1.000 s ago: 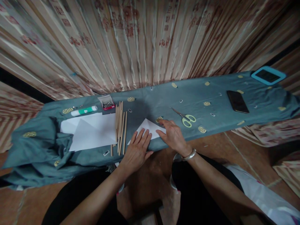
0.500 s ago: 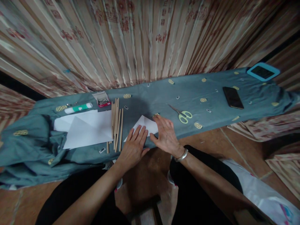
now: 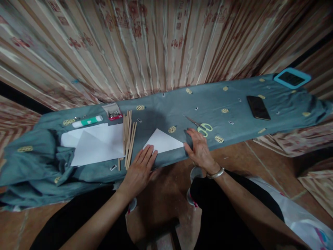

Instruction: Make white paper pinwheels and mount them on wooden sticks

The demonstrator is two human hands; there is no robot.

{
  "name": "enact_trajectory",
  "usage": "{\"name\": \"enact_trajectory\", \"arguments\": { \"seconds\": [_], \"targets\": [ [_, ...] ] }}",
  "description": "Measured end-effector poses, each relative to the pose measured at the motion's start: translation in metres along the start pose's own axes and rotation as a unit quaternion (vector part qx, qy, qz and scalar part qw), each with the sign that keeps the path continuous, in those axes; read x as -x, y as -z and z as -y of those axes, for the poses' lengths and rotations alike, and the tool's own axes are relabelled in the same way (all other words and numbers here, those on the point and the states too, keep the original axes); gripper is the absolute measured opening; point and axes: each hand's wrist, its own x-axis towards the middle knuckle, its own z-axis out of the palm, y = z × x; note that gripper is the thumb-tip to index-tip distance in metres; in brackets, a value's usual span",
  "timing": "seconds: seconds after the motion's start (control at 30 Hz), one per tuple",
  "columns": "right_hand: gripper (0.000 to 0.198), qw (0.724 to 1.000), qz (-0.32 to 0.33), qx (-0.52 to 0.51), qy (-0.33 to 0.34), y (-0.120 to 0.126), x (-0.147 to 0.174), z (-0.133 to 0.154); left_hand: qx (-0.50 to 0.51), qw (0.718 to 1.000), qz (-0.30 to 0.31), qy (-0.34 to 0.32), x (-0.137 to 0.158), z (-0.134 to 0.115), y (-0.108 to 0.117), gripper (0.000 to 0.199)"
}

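A white paper triangle (image 3: 164, 141) lies flat near the front edge of the cloth-covered table, its long side toward me. My left hand (image 3: 140, 167) rests with outstretched fingers on the triangle's left corner, hiding part of it. At the opposite corner, my right hand (image 3: 199, 150) touches the tip with its thumb, fingers apart and bent a little. Just beyond the right hand lie scissors (image 3: 203, 129) with pale green handles, blades pointing away to the left. Neither hand grips anything.
Left of the triangle lie several wooden sticks (image 3: 128, 139), white sheets (image 3: 101, 146), a glue stick (image 3: 87, 121) and an open red box (image 3: 113, 114) of small metal pieces. To the right are a phone (image 3: 258, 107) and a blue-framed device (image 3: 292, 78). A curtain (image 3: 156, 48) hangs behind.
My right hand has slid rightward along the paper to its right tip. The left hand has shifted slightly left and toward me, uncovering more of the triangle.
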Motion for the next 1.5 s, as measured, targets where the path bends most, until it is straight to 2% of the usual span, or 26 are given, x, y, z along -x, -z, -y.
{"name": "enact_trajectory", "arguments": {
  "seconds": [0.23,0.5,0.67,0.9,1.07,1.23,1.5],
  "targets": [
    [0.046,1.000,0.002,-0.026,-0.003,-0.003,0.002,-0.001,-0.035,0.999,-0.027,0.008,0.026,0.009,0.002,0.062],
    [0.043,0.999,0.001,-0.041,-0.002,-0.005,0.003,-0.006,-0.025,0.999,-0.010,0.028,0.035,0.010,0.011,0.055],
    [0.041,0.999,0.005,-0.045,-0.017,-0.004,0.001,-0.011,-0.042,0.999,-0.006,0.028,0.044,0.014,0.011,0.058],
    [0.036,0.995,0.026,-0.094,-0.022,0.011,-0.011,0.001,-0.059,0.998,-0.018,0.012,0.035,0.014,0.008,0.060],
    [0.023,0.992,0.045,-0.111,-0.023,0.004,-0.017,0.010,-0.064,0.998,-0.019,0.014,0.022,0.009,0.008,0.058],
    [0.007,0.973,0.026,-0.218,-0.076,-0.004,-0.023,0.006,-0.044,0.999,-0.012,0.028,0.016,0.008,0.011,0.055],
    [0.014,0.941,0.031,-0.316,-0.115,0.007,-0.031,-0.014,-0.015,0.999,-0.026,0.040,0.019,0.015,0.011,0.050]
  ]
}}
